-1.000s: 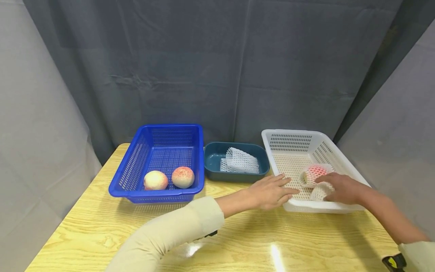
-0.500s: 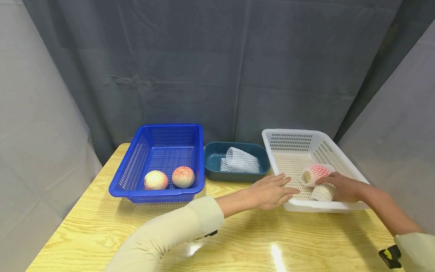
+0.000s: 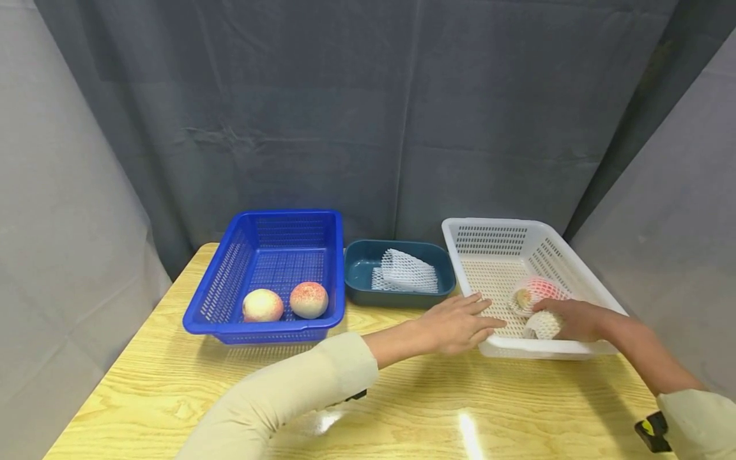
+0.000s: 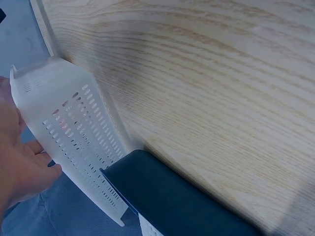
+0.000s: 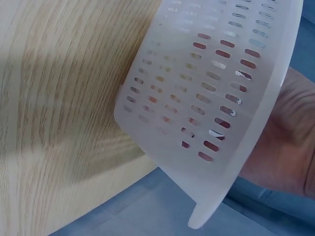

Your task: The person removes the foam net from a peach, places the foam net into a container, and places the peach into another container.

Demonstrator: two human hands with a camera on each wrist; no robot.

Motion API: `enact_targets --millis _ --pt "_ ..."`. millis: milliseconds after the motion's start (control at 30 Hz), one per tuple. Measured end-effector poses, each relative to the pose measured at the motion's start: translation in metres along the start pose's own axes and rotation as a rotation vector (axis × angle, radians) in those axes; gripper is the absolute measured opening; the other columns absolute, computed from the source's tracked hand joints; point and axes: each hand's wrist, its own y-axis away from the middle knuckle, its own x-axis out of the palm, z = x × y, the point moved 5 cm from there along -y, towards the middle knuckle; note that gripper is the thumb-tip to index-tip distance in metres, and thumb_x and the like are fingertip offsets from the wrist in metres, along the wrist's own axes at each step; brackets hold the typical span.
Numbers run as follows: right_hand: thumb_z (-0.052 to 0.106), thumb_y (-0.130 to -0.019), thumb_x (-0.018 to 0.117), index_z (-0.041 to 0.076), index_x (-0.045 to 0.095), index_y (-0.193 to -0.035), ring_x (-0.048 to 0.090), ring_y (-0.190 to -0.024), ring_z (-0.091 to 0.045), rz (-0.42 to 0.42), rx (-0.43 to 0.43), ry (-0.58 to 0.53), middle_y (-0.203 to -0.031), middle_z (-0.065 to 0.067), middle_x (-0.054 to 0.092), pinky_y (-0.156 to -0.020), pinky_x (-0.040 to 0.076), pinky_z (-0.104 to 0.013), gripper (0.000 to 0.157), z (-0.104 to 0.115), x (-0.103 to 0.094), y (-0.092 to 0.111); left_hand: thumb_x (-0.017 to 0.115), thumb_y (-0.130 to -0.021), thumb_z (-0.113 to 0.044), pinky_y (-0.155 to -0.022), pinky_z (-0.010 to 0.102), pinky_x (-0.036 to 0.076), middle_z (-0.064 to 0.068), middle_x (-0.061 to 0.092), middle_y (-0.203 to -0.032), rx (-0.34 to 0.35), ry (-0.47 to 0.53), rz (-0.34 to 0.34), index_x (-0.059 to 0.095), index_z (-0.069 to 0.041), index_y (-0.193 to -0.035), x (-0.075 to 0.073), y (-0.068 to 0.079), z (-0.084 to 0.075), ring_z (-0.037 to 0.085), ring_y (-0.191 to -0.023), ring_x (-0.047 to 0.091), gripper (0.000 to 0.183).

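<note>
Inside the white basket (image 3: 500, 223) lies a pink and yellow peach (image 3: 543, 291) wrapped in a white foam net. Just in front of it sits a paler, rounded foam-netted peach (image 3: 542, 325), gripped by my right hand (image 3: 581, 319); the thumb is hidden behind it. My index finger reaches the side of the pink one. With fingers spread straight, my left hand (image 3: 454, 324) rests over the basket's left rim near its front corner. The left wrist view shows that hand (image 4: 22, 169) beside the slotted wall, and the right wrist view shows my right hand (image 5: 283, 142) behind the rim.
A dark teal tub (image 3: 397, 299) holding loose white foam nets (image 3: 408, 271) stands left of the white basket. Further left, a blue basket (image 3: 264, 329) contains two bare peaches (image 3: 309, 300). All stand on a wooden table (image 3: 402, 409), with grey curtains behind.
My right hand has settled around the nearer netted peach, and its forearm has shifted slightly left. The pink netted peach has moved slightly right. My left hand stays in place.
</note>
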Motion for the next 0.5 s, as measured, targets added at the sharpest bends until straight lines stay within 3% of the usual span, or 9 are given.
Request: enact_targets --millis 167,300,500 --pt "0.033 -0.078 0.085 0.000 0.055 -0.122 0.061 -0.103 -0.038 -0.024 0.001 0.030 -0.118 -0.025 0.061 -0.085 0.049 -0.056 0.063 -0.0017 0.0028 -0.0025 0.024 -0.110 -0.039 -0.118 0.029 0.018 0.001 0.027 -0.162 -0.001 0.018 0.004 0.038 -0.039 -0.153 0.0008 0.0003 -0.0002 0.018 -0.149 0.019 0.045" --pt "0.034 -0.079 0.085 0.004 0.054 -0.117 0.058 -0.090 -0.024 -0.034 0.012 0.009 -0.112 -0.017 0.063 -0.077 0.049 -0.046 0.058 -0.0039 0.0048 -0.0045 0.025 -0.110 -0.039 -0.118 0.030 0.018 0.000 0.028 -0.161 -0.005 0.026 0.001 0.039 -0.039 -0.153 0.0015 0.0010 0.0000 0.017 -0.149 0.018 0.045" --pt "0.030 -0.079 0.084 0.006 0.052 -0.115 0.052 -0.080 -0.020 -0.055 0.009 0.006 -0.103 -0.010 0.063 -0.070 0.046 -0.039 0.054 -0.0046 0.0041 -0.0055 0.025 -0.110 -0.040 -0.118 0.031 0.019 0.000 0.028 -0.161 -0.005 0.016 0.001 0.040 -0.040 -0.153 -0.0007 0.0011 0.0000 0.017 -0.149 0.019 0.045"
